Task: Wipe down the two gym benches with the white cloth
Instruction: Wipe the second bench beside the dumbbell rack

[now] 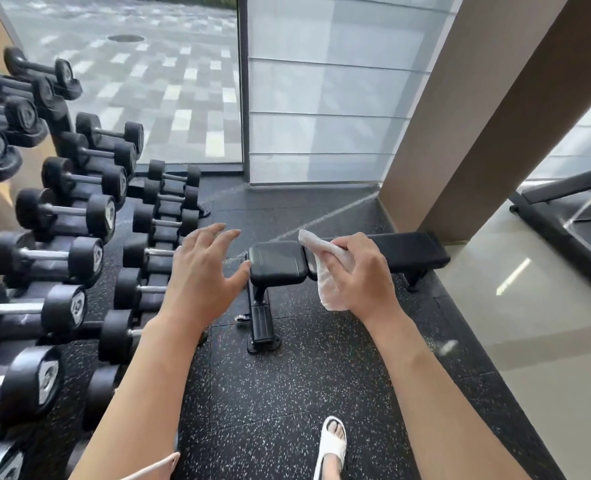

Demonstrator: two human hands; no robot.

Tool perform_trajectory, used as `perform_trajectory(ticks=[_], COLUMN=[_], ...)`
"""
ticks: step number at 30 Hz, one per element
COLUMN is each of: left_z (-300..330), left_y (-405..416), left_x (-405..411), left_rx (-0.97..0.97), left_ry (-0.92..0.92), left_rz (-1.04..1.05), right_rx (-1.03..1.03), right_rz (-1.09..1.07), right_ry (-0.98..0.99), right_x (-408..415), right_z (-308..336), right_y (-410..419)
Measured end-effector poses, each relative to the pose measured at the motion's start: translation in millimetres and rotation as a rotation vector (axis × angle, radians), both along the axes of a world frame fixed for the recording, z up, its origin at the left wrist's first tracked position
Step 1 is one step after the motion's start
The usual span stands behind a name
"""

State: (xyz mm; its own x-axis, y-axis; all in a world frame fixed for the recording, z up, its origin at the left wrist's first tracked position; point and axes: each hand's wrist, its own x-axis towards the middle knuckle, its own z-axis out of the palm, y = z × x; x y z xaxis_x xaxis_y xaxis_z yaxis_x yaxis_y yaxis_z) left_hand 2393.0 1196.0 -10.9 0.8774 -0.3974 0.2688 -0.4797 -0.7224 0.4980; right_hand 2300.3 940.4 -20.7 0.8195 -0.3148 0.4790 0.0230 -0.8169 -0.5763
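Both forearms extended forward above a black gym bench (415,249) on the speckled floor: left hand (205,268) held palm-down with fingers spread and empty, beside the seat pad; right hand (363,271) gripping the white cloth (325,282), fingers curled around it, over the bench.

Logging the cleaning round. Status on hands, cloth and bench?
Right hand gripping white cloth, raised in front of black bench. Left hand open, empty. Dumbbell rack close on left; nothing blocking bench.
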Motion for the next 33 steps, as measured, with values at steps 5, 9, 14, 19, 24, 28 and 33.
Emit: perform_trajectory(ticks=[5,9,14,19,24,28,33], left_z=[-7.9,-10.7,-6.0,-7.8,-18.3,-26.4,-43.0], left_y=[-41.9,-83.6,-143.3,-181.4,-196.1,-198.0,-196.0], left_x=[36.3,69.2,112.3,143.6,170.2,205.8,264.7], left_rx=[0.001,0.035,0.055,0.049,0.087,0.092,0.079], left_ry=[0.019,0.024,0.026,0.024,0.046,0.046,0.091], left_rz=[0.008,0.06,0.096,0.147,0.179,0.19,0.186], right_rx=[0.021,0.057,0.093,0.125,0.191,0.202,0.195], right_rz=[0.02,0.062,0.101,0.166,0.198,0.223,0.2], right_ry=[-0.008,0.02,0.012,0.009,0.02,0.05,0.113], right_x=[42.2,86.6,145.9,194.7,234.6,269.8,321.8], right_z=[-10.4,-19.3,-19.9,-27.0,-42.8,-58.8,-74.9], right_y=[-45.7,-92.5,-159.6,-205.4,-223.5,-224.9,-219.8])
